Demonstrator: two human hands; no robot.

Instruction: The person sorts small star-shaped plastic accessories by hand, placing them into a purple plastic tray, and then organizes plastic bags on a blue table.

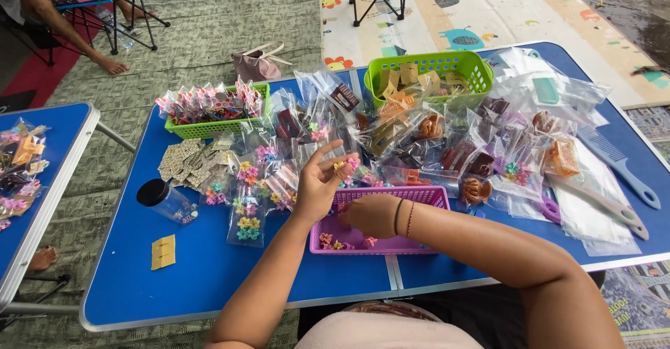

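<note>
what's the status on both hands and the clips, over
Left hand raised, pinching small hair clips. Right hand down in purple basket. Bagged clips crowd around.

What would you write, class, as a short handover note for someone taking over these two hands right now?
Left hand: raised above the table, pinching small flower-shaped hair clips.
Right hand: reaching down into the purple basket, where loose clips lie.
Done: filled clear bags of clips lie on the blue table.
Left: the clips in the basket are not yet bagged.
</note>
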